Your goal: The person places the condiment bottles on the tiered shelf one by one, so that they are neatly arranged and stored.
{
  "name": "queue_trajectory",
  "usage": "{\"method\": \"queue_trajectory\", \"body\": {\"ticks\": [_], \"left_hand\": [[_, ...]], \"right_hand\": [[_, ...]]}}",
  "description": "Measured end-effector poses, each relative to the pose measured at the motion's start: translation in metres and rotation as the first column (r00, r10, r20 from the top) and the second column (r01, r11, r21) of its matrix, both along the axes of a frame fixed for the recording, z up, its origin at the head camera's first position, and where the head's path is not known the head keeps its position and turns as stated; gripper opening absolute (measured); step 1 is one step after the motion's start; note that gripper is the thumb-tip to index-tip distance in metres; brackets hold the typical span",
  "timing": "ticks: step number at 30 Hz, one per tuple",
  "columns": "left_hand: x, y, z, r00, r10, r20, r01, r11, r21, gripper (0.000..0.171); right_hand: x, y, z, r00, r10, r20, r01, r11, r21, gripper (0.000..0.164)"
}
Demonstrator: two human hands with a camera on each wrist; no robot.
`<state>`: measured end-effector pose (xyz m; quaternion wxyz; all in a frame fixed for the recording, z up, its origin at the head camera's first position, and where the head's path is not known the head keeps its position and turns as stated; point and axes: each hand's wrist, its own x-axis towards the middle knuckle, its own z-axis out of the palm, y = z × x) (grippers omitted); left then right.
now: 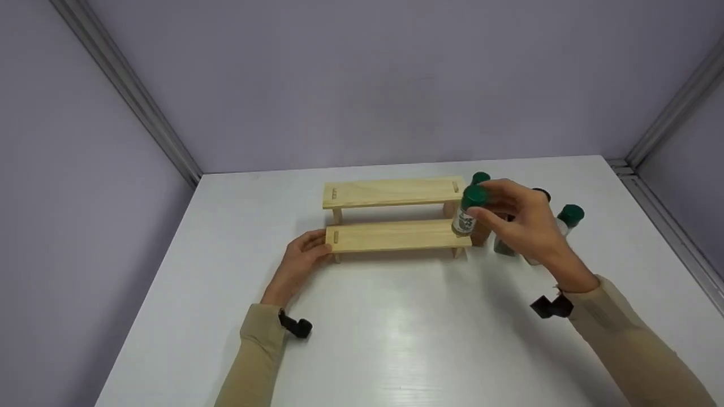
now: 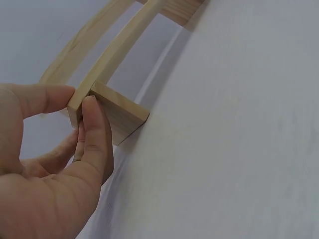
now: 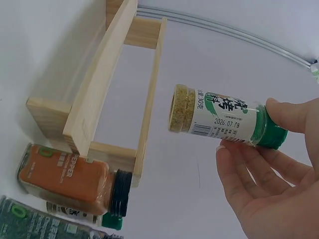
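A two-step wooden rack stands on the white table, with a lower shelf (image 1: pixel 396 236) in front and an upper shelf (image 1: pixel 390 192) behind. My left hand (image 1: pixel 300 260) pinches the left end of the lower shelf; in the left wrist view, thumb and fingers grip the board (image 2: pixel 75 110) near its leg. Over the right end of that shelf, my right hand (image 1: pixel 523 220) holds a spice jar (image 3: pixel 224 114) by its green cap. White-labelled and filled with yellowish grains, the jar is apart from the rack in the right wrist view.
Right of the rack stand several more jars: an orange-red pepper jar (image 3: pixel 65 174) with a black cap, a dark green jar (image 3: pixel 35 221), a green-capped one (image 1: pixel 571 215) at far right, and another green cap (image 1: pixel 481 178) behind. Grey walls surround the table (image 1: pixel 362 339).
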<state>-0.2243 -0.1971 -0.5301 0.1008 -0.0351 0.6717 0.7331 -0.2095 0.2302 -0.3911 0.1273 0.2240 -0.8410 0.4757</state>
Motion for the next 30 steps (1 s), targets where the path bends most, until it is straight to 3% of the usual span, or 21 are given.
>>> {"method": "queue_trajectory", "body": {"ticks": [5, 10, 16, 20, 30], "left_hand": [[0.000, 0.002, 0.003, 1.000, 0.000, -0.002, 0.000, 1.000, -0.011, 0.051], [0.001, 0.008, 0.005, 1.000, 0.012, 0.005, -0.012, 0.999, -0.035, 0.051], [0.000, 0.012, 0.007, 1.000, 0.011, -0.018, -0.012, 0.996, -0.089, 0.052], [0.000, 0.011, 0.007, 0.999, -0.004, -0.034, 0.000, 0.995, -0.099, 0.053], [0.007, 0.006, 0.008, 0.999, -0.020, -0.043, 0.012, 0.985, -0.172, 0.054]], "right_hand": [[-0.012, -0.016, 0.012, 0.998, 0.027, 0.052, -0.025, 0.999, -0.038, 0.038], [-0.024, -0.028, 0.026, 0.998, 0.039, 0.045, -0.036, 0.997, -0.068, 0.038], [-0.042, -0.051, 0.035, 0.997, 0.069, 0.020, -0.064, 0.977, -0.204, 0.036], [-0.054, -0.071, 0.035, 0.995, 0.097, 0.001, -0.093, 0.961, -0.260, 0.035], [-0.075, -0.115, 0.028, 0.986, 0.167, 0.029, -0.152, 0.948, -0.281, 0.037]]}}
